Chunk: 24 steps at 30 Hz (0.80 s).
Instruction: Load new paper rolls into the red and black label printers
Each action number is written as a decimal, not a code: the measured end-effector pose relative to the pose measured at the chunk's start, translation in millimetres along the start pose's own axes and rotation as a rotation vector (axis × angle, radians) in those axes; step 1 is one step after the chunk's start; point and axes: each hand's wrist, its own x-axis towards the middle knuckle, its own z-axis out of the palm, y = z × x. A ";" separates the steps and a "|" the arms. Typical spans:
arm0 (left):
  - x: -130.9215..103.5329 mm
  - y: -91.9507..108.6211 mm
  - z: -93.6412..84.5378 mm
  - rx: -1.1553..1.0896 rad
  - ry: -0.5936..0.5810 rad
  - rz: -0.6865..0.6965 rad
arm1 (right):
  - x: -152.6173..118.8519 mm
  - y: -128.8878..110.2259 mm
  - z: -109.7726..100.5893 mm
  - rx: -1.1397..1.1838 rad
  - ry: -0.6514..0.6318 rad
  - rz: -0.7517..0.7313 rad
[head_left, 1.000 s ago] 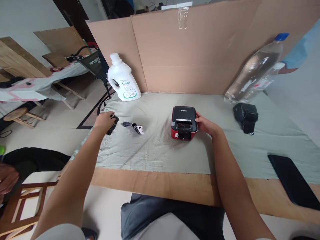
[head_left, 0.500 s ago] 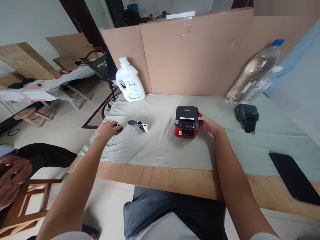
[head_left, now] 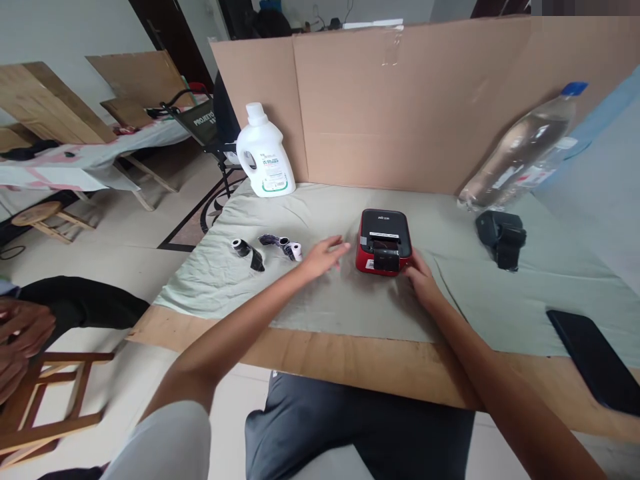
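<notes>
A small red and black label printer (head_left: 384,225) sits on the cloth in front of me, a dark strip of tape hanging from its front slot. My right hand (head_left: 424,279) holds its right front corner; some fingers are hidden behind the casing. Just left of the printer, my left hand (head_left: 326,257) hovers with its fingers stretched out and nothing in them. Farther left lie a roll of black label tape (head_left: 242,248), its end unrolled, and a dark patterned roll (head_left: 284,245) with a white end.
A white detergent jug (head_left: 267,157) stands at the back left against a cardboard panel (head_left: 380,113). To the right are clear plastic bottles (head_left: 530,143), a black bulky object (head_left: 501,237) and a black phone-like slab (head_left: 593,357). Another person's hands (head_left: 23,337) show at far left.
My left hand has let go of the black tape roll and moved right, close to the printer. My right hand has slid along the printer's side toward its front corner.
</notes>
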 end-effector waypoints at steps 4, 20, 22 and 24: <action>31.4 12.8 38.6 -0.120 -0.141 -0.049 | -10.7 -0.8 12.9 -0.168 0.057 -0.153; 93.7 -46.1 -199.9 -0.137 0.468 -0.148 | 216.7 -33.7 236.8 -0.283 -0.050 -0.369; 101.5 -60.2 -216.5 -0.130 0.483 -0.160 | 228.9 -26.3 258.5 -0.300 -0.038 -0.360; 108.2 -70.7 -227.9 -0.122 0.483 -0.163 | 235.7 -20.5 271.8 -0.317 -0.028 -0.350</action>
